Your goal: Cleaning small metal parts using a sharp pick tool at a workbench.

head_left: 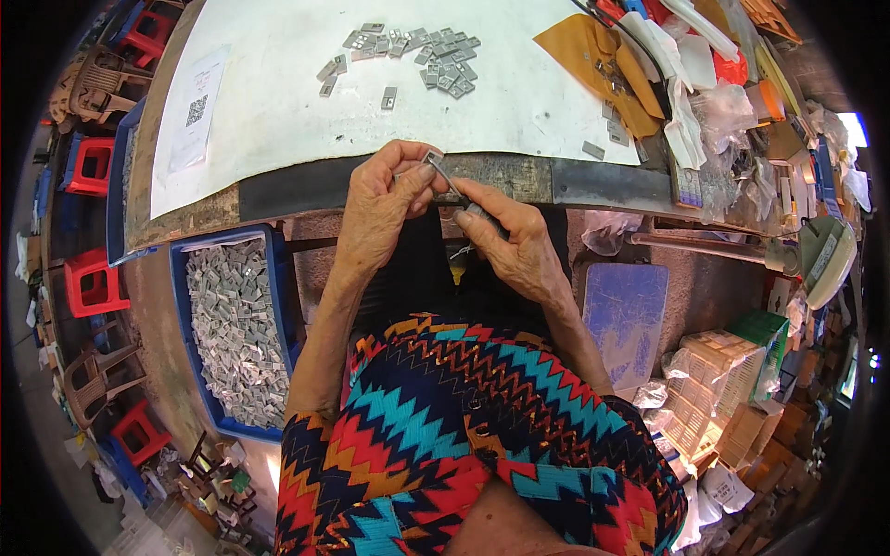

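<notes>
Just in front of the table's near edge, my left hand (385,195) pinches a small grey rectangular part (437,163) with a cutout, between thumb and fingers. My right hand (515,239) is closed round the dark handle of a thin hand tool (489,222). The tool's narrow shaft points up and left to the part, at or very near it; whether the two touch I cannot tell. Its exact kind cannot be made out. Beyond my hands, a loose pile of similar grey parts (451,61) lies on the white sheet (306,111), with one part (388,97) lying apart.
A blue bin (176,315) full of grey parts stands low at my left. On the table's right lie a tan cloth (577,54), plastic bags (728,111) and clutter. Below them are a blue board (626,315) and a wicker-like basket (709,371). Red stools (93,283) stand far left.
</notes>
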### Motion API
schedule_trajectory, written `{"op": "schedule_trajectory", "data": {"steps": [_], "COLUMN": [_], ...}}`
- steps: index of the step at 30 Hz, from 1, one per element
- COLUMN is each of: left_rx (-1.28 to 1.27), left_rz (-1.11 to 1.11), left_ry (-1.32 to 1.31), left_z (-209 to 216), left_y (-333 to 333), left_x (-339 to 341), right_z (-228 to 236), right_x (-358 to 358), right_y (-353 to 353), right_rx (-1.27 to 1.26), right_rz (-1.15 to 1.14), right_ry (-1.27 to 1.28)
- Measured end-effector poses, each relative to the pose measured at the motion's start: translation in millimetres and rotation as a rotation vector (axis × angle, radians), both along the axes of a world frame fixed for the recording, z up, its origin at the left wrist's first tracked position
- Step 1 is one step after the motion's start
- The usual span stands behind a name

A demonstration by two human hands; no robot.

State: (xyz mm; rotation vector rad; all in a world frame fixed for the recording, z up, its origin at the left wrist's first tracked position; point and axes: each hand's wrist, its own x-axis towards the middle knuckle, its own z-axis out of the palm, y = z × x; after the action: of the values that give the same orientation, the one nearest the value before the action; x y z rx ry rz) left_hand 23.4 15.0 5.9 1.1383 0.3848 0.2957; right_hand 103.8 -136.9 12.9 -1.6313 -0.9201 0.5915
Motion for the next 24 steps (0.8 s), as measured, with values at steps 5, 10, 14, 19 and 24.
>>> {"op": "schedule_trajectory", "data": {"steps": [5,10,14,19,24], "left_rx": [0.123,0.302,0.589,0.961,1.165], "left_rz": [0.019,0.048,0.092,0.136,0.181], "left_ry": [0.029,0.105,0.15,0.1,0.019], "left_z": [0.7,4.2,3.9,3.8,-1.3], "left_y": [-1.5,-5.0,-7.8,-11.1,-12.2], "left_x": [-1.4,-1.9,-3.8,-3.3,-3.1], "right_z": [-0.5,-5.0,-6.9,-7.7,-7.1], "right_x": [-1.1,-2.1,-3.6,-8.6,-15.0], "right_y": [-0.4,-0.6,0.5,1.8,3.0], "right_rx": [-0.066,-0.004,0.0,-0.004,-0.045], "right_rz": [0.002,-0.009,-0.011,-0.052,-0.065], "right_ry": [0.048,-0.021,-0.051,-0.324,-0.365]}}
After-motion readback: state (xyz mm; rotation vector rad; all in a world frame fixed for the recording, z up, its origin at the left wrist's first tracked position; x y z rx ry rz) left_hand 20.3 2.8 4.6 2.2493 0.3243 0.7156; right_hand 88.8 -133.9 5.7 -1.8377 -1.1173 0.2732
